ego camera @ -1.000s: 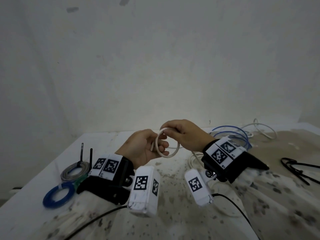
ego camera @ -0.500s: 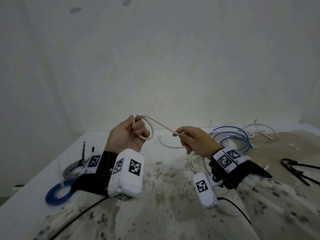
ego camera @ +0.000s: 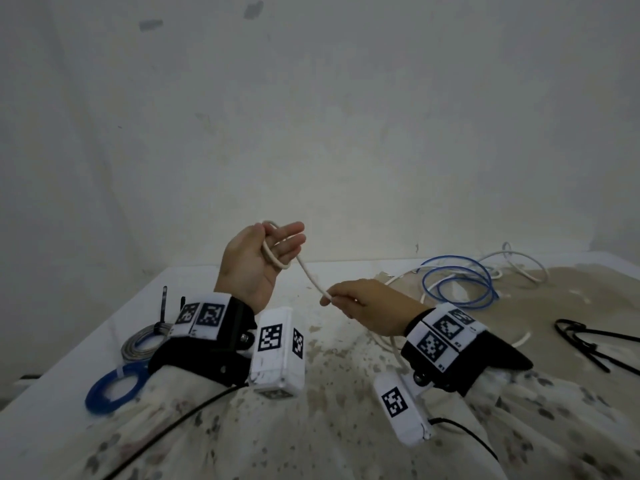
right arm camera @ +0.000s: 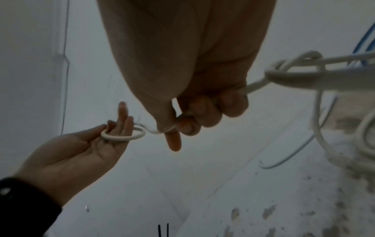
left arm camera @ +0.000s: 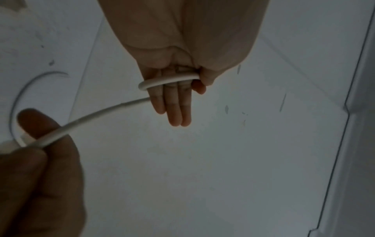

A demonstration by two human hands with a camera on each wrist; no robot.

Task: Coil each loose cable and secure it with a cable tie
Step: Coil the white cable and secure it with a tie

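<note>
A bare workroom: stained white table (ego camera: 346, 348) against a scuffed plaster wall (ego camera: 311, 133).

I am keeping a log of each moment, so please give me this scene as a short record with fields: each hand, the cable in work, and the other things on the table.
left hand: fingers straight, one loop of white cable around them, thumb holding it
right hand: pinches the same cable lower down
cable in work: runs from the loop to the right hand, rest loose on the table
finished coils: grey coil, blue coil, at left
still loose: blue cable
</note>
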